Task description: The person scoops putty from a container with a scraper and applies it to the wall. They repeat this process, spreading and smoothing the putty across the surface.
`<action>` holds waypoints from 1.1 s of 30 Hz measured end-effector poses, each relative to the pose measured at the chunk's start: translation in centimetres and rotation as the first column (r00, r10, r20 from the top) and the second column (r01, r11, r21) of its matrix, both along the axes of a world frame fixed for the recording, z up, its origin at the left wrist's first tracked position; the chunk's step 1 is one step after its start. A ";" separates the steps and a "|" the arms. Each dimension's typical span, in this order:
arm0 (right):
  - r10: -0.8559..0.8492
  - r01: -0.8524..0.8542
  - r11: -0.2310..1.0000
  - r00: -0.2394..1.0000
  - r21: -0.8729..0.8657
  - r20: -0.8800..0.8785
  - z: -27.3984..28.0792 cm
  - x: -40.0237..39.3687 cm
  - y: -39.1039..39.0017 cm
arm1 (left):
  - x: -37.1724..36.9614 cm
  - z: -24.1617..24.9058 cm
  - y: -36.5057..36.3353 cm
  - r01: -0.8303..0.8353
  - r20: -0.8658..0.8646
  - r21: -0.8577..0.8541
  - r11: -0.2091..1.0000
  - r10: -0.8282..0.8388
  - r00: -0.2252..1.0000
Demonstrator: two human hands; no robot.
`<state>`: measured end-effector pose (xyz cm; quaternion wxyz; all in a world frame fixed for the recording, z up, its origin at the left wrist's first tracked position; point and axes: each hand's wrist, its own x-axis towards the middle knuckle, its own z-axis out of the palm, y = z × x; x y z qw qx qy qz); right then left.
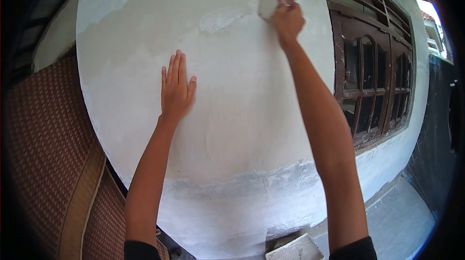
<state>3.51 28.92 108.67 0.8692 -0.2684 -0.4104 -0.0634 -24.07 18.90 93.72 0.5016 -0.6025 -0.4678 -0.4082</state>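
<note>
My left hand (177, 88) lies flat against the pale plastered wall (232, 129), fingers stretched out, holding nothing. Higher up and to the right, my right hand (289, 21) is closed around a putty scraper (269, 6) with a whitish, smeared flat face and a dark red part by my fingers. The scraper is at the wall surface, slightly blurred. To its left is a rough white patch of putty (220, 19). Beige and white areas of coating cover the wall, with a rougher grey band (271, 182) low down.
A brown wooden window (373, 71) with glass panes is set in the wall at right. Below stands a putty-smeared tray (296, 249) near the wall's foot. A woven brown panel (48, 148) borders the left side, and a dark panel (431, 124) is at far right.
</note>
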 end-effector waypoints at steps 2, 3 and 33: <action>0.128 -0.119 0.989 0.986 0.089 -0.109 -1.1 2.6 -0.3 | 0.2 0.0 -0.2 -0.010 0.016 -0.018 1.000 0.010 1.000; 0.129 -0.120 0.989 0.986 0.085 -0.108 -1.9 3.5 -0.3 | 0.4 -0.1 -0.2 -0.013 0.026 -0.025 1.000 0.014 1.000; 0.602 -0.876 0.102 0.432 -0.472 -0.671 -60.0 15.3 -17.4 | 11.6 -41.2 -9.1 0.673 0.620 -0.498 0.547 -0.318 0.717</action>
